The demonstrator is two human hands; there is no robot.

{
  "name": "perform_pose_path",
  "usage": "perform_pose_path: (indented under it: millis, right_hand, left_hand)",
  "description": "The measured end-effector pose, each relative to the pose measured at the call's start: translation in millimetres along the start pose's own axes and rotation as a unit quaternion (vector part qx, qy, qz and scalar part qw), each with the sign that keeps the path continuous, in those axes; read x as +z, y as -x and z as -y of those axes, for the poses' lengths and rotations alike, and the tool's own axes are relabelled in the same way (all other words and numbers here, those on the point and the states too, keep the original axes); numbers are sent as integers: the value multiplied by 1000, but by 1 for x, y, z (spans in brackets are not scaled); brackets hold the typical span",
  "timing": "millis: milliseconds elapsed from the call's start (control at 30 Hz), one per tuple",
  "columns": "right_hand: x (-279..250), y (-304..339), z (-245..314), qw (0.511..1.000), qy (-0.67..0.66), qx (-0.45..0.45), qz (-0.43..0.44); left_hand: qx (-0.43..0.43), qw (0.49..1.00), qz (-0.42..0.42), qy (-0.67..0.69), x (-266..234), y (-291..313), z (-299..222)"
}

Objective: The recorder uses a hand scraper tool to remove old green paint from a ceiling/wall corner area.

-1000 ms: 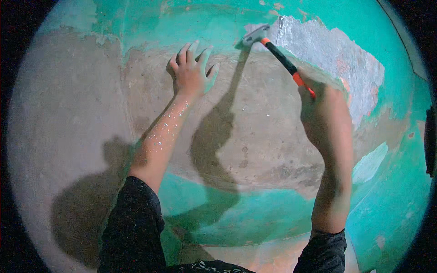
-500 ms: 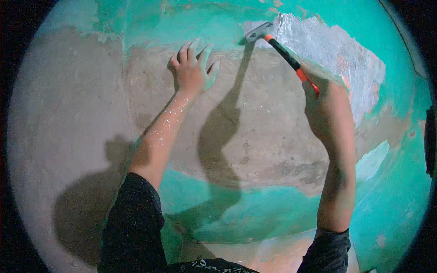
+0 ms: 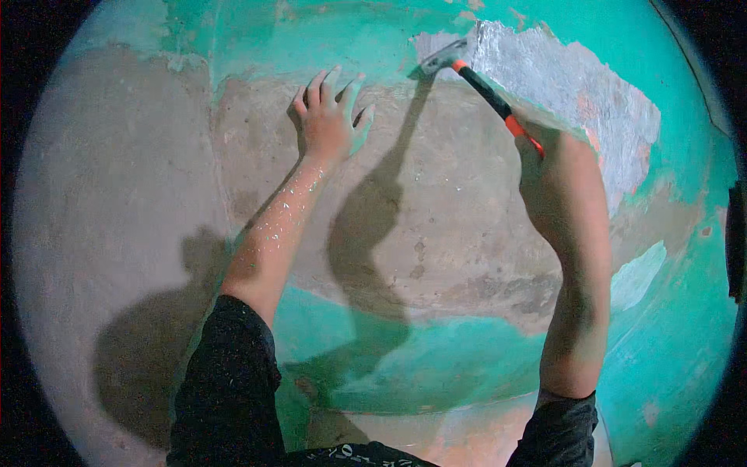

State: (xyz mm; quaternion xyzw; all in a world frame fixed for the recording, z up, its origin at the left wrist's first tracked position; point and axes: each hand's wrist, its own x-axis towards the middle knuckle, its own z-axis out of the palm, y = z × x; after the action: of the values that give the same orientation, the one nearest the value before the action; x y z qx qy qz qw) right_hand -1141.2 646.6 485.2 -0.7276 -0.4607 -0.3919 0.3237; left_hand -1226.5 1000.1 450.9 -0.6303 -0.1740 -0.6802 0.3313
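My right hand [image 3: 562,159] is closed round the handle of a scraper [image 3: 484,88], which is black and orange with a wide grey metal head. The head rests at or very near the wall, where green paint meets a pale grey-white bare patch [image 3: 556,78]. To the left, my left hand [image 3: 331,117] lies against the wall with its fingers spread and holds nothing. Its fingertips touch the border between the green paint [image 3: 311,47] and the bare brownish-grey plaster [image 3: 467,210]. Small pale flakes dot my left forearm [image 3: 284,214].
Green paint [image 3: 420,366] also covers a band lower on the wall. A lighter patch [image 3: 638,276] shows at the right, near a dark object [image 3: 735,241] at the rim. Shadows of my arms and the scraper fall across the plaster.
The scraper head has shifted very slightly, and the shadow of my right arm has moved a little to the left. My left hand stays in place.
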Motion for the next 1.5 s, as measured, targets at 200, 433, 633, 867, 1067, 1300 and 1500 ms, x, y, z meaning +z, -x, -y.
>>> perform_pose_path:
  millis: [200, 433, 633, 867, 1067, 1300, 1500]
  right_hand:
    - [8, -10, 11, 999, -9, -11, -52]
    - [10, 4, 14, 999, 18, 33, -16]
    - [23, -3, 15, 999, 34, 34, -8]
    - [32, -15, 15, 999, 33, 10, -36]
    - [30, -13, 5, 999, 13, 23, -24]
    - [16, 8, -5, 996, -28, 81, -26]
    - [10, 29, -41, 988, -68, 126, -55]
  left_hand:
    - [-2, 1000, -3, 0, 0, 0, 1]
    - [1, 1000, 8, 12, 0, 4, -1]
    - [1, 1000, 3, 14, -1, 0, -4]
    - [5, 1000, 19, -1, 1, 1, -2]
    - [12, 999, 37, 11, -1, 4, -3]
    - [19, 1000, 24, 0, -1, 5, -2]
    - [24, 998, 54, -8, -10, 3, -5]
